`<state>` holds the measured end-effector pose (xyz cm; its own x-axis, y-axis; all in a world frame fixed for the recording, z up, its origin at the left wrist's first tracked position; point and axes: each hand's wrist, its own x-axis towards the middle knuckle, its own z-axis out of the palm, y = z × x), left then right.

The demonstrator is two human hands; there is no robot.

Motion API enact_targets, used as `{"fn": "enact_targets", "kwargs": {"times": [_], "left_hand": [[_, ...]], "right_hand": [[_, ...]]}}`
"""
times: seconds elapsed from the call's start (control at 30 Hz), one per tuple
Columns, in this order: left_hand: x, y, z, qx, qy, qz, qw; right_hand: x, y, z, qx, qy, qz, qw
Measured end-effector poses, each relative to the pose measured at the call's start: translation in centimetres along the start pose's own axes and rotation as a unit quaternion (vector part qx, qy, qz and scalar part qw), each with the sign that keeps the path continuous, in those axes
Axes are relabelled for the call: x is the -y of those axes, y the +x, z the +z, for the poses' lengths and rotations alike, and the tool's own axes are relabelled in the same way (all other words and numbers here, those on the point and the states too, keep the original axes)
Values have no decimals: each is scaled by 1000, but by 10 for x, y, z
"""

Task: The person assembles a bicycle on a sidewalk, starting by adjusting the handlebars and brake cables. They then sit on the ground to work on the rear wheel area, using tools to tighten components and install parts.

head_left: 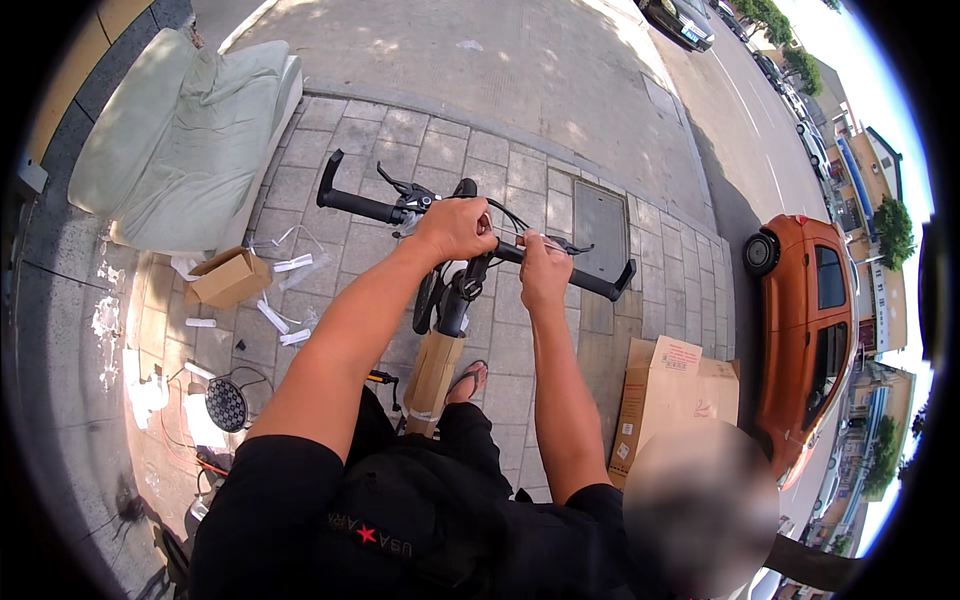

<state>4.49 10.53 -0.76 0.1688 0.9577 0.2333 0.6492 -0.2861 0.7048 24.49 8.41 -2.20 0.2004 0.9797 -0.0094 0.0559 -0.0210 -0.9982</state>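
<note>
A bicycle stands in front of me, its black handlebar (358, 205) running across the view with upturned end pieces. My left hand (458, 230) is closed just left of the bar's middle, fingertips pinched together. Close by on the right, my right hand (546, 268) is also closed, its fingers curled at the bar beside black cables (512, 213). What either hand pinches is hidden or too small to make out. Brake levers (392, 181) show on both sides. Brown cardboard (437, 372) wraps the frame tube below the stem (468, 280).
A pale cushioned sofa (205, 140) stands at the left. Near it lie an open small carton (230, 278), white wrapping pieces (270, 316) and a round black perforated part (227, 405). A large cardboard box (660, 390) stands at right, near an orange car (803, 330). A blurred round shape (700, 510) fills the lower right.
</note>
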Motion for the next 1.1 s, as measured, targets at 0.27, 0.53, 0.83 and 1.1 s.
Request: {"fn": "enact_targets", "kwargs": {"times": [0.27,0.53,0.83,1.1], "left_hand": [[-6,8,-9,27,27,-18,999],[5,7,-4,105,-102,-56,988],[7,11,-2,130,-138,-56,980],[0,12,-4,143,-131,-54,979]], "right_hand": [[25,-4,9,-10,-7,-5,1000],[24,-3,-12,40,137,121,982],[18,-4,-22,27,125,122,984],[17,-8,-26,15,126,129,984]]}}
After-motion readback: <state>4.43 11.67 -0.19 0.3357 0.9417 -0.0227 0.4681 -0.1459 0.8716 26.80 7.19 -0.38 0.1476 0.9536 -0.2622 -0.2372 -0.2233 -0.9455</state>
